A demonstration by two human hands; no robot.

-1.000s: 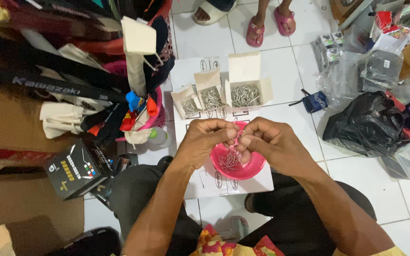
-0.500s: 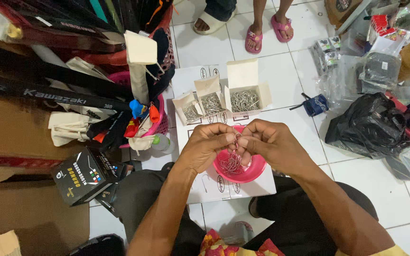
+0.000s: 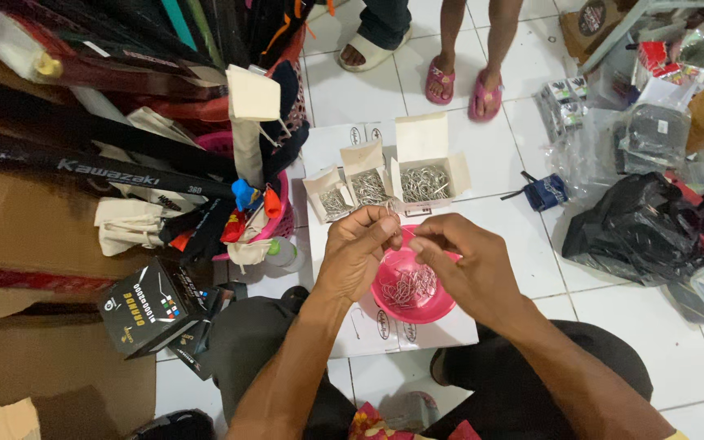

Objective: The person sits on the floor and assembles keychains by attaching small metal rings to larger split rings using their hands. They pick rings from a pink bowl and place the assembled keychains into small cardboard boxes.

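The white tiled floor lay under me, a black plastic bag off to my right. Three small open cardboard boxes of metal clips sat ahead on white paper. Nearer, the pink bowl held a tangle of wire clips. My left hand and right hand met just above it — fingertips pinched together, on something too small to make out.

L hand & R hand pinch fingertips together just above pink bowl w/ thin metal clips. Behind bowl: 3 open cardboard boxes of same clips. Black bag well right of bowl.
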